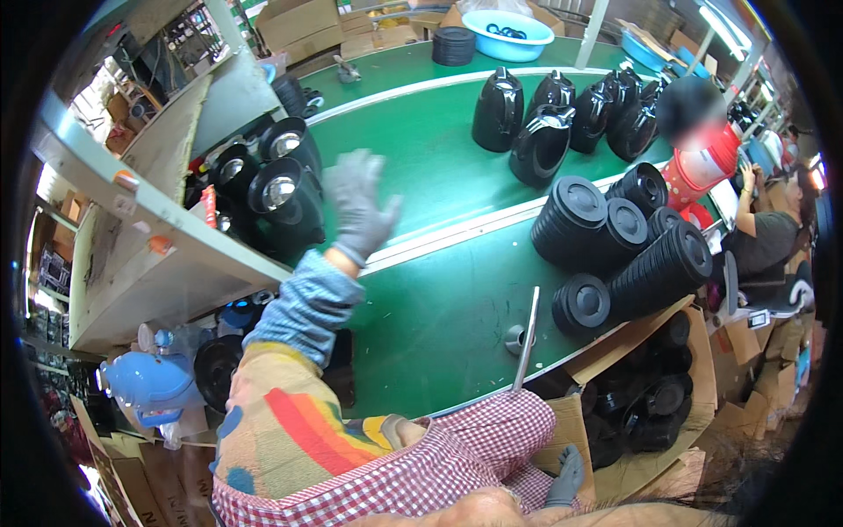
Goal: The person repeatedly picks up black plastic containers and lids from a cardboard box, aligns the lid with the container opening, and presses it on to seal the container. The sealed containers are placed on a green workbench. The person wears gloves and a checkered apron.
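My left hand [358, 204], in a grey glove, is stretched over the green bench with its fingers apart and nothing in it. Close to its left stands a cluster of black jug bodies [288, 204] with shiny silver round parts inside their mouths; a gap seems to lie between them and the fingers. My right hand [568, 477], also in a grey glove, hangs low beside my checked apron [492, 430], next to a cardboard box flap [566, 430]. Its fingers look extended and I see nothing held; part of it is hard to make out.
Several black jugs [498, 110] stand on the green belt [413, 167]. Stacks of black round discs [575, 224] line the near bench, where a metal rod [527, 342] rises. An open carton [702, 378] holds black parts. A blue basin [507, 37] sits beyond; a person [764, 237] sits right.
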Tool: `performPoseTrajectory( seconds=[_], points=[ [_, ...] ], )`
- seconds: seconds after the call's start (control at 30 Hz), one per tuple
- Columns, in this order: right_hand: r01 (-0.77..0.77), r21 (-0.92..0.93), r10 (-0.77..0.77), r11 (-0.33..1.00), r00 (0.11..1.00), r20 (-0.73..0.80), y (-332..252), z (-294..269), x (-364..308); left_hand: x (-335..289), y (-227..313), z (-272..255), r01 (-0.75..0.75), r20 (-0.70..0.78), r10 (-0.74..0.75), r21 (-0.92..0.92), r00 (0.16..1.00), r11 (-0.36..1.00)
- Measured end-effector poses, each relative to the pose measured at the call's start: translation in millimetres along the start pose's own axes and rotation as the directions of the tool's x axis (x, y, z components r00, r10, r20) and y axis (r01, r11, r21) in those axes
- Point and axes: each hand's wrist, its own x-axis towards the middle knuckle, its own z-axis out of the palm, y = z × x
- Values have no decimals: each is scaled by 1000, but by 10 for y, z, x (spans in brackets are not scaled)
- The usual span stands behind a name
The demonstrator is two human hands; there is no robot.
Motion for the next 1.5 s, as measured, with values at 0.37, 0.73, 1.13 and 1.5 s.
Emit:
performPoseTrajectory(
  seconds=[0.37, 0.73, 1.13, 1.5],
  points=[
    [257, -24, -255, 966, 964, 76, -238, -96, -192, -334, -1075, -434, 574, 104, -684, 461, 722, 676],
    [413, 64, -399, 908, 902, -163, -424, -747, -916, -483, 1395, -1774, -311, 27, 472, -720, 881, 621],
    [645, -202, -673, 737, 728, -131, -985, -1126, -1821, -1870, 3472, -1145, 664, -95, 995, -743, 21, -84],
    [468, 167, -472, 868, 881, -20, -157, -535, -1633, -2387, 3813, -762, 803, 25, 974, -562, -225, 200]
  ],
)
